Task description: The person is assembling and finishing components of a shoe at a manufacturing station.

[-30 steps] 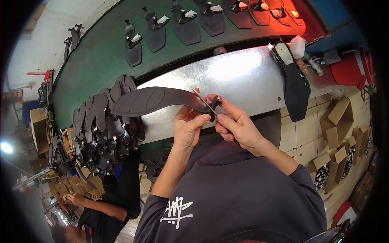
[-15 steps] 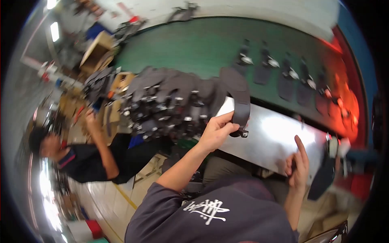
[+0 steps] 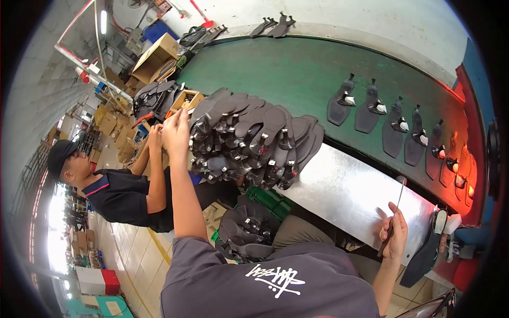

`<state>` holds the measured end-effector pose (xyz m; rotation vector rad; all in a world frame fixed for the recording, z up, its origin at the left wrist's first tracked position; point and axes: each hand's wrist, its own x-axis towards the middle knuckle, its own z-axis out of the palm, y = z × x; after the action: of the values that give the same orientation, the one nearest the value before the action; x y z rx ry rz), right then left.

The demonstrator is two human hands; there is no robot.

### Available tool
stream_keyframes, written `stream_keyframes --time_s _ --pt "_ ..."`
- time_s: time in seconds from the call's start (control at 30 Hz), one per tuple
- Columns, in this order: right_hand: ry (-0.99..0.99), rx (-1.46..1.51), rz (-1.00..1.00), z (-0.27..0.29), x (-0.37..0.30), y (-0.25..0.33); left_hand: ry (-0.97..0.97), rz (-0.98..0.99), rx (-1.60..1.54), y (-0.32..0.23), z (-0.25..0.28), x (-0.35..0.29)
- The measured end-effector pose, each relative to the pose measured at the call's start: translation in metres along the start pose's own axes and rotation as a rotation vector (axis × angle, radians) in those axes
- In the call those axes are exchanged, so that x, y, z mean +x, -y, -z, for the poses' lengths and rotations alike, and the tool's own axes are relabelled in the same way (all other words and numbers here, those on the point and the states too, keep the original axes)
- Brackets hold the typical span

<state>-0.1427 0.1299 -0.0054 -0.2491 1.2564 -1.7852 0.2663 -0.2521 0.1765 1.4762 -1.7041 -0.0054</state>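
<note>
My left hand [image 3: 175,130] is raised at the left end of a large pile of dark shoe soles with glossy black heels [image 3: 265,124]. Its fingers are drawn together against the pile's edge; what they pinch, if anything, is hidden. In my right hand [image 3: 394,233], over the right part of the metal-topped table [image 3: 339,175], is a thin, long tool [image 3: 401,192] with a brown handle, pointing upward. A dark sole with a white-wrapped part [image 3: 421,259] rests past that hand, at the table's right end.
Heeled soles with white pieces [image 3: 392,130] line the green conveyor belt [image 3: 265,69], some under red-orange light at its right. Left of me, a co-worker in a black cap [image 3: 66,153] holds both hands near the pile. More soles [image 3: 246,230] lie below, beside a green crate [image 3: 270,201].
My left hand has moved from the pile's right end to its left end; the sole it held is no longer seen in it. My right hand's tool now shows clearly.
</note>
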Motion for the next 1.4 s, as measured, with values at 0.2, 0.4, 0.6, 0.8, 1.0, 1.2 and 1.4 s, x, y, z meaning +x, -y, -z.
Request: stream_keyframes --time_s 0.2,0.4,0.6,0.8,1.0,1.2,1.4 --pt "-0.263 -0.512 0.298 0.037 0.010 0.002 0.069 -0.135 -0.430 -0.080 -0.043 -0.044" --pt "-0.562 -1.306 0.591 0.062 0.002 0.029 0.625 -0.265 -0.714 -0.214 -0.178 -0.089" --pt "-0.589 -1.461 0.526 0.080 -0.010 0.035 0.714 -0.190 -0.064 -0.193 -0.361 -0.080" --pt "-0.578 -1.471 0.430 0.077 -0.008 0.040 0.476 -0.367 -0.254 -0.168 -0.406 -0.104" --pt "-0.658 -1.466 0.553 0.066 -0.006 0.044 0.399 -0.327 -0.152 -0.167 -0.400 -0.119" --pt "-0.702 -1.329 0.749 0.045 -0.020 0.056 0.326 -0.377 -0.225 -0.158 -0.399 -0.117" --pt "-0.554 -1.180 0.831 0.021 -0.038 0.052 0.284 -0.236 -0.588 -0.194 -0.354 -0.117"
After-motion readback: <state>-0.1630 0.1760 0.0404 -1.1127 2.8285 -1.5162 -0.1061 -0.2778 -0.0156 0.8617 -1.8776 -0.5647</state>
